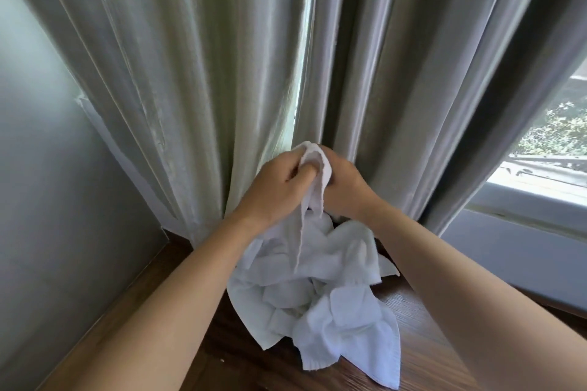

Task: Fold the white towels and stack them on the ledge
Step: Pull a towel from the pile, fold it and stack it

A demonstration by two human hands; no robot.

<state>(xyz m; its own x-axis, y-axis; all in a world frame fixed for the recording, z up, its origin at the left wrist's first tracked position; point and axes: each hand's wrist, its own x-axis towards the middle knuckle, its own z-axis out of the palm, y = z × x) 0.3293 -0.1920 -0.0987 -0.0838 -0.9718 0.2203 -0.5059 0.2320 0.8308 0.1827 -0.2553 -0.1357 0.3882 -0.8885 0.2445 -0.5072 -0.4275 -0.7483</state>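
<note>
Two bare hands meet in front of closed grey curtains [197, 79], both gripping the same white towel [313, 174] at its top edge. The left hand [279, 187] pinches the cloth between thumb and curled fingers; the right hand [341, 182], touching the towel from the other side, has its fingers curled round the same bunched edge. The two grips sit close together, almost touching, so neither hand is clearly nearer the cloth.

From the grip, the held towel hangs straight down as a narrow strip, its long axis roughly vertical. Its lower end runs into a crumpled heap of white towels [320, 292] lying directly below the hands on the dark wooden ledge [425, 349]. How many towels are in the heap cannot be told.

The towel probably needs lifting clear and the hands drawn apart along its edge to spread it.

No brand, label or readable writing shows anywhere.
</note>
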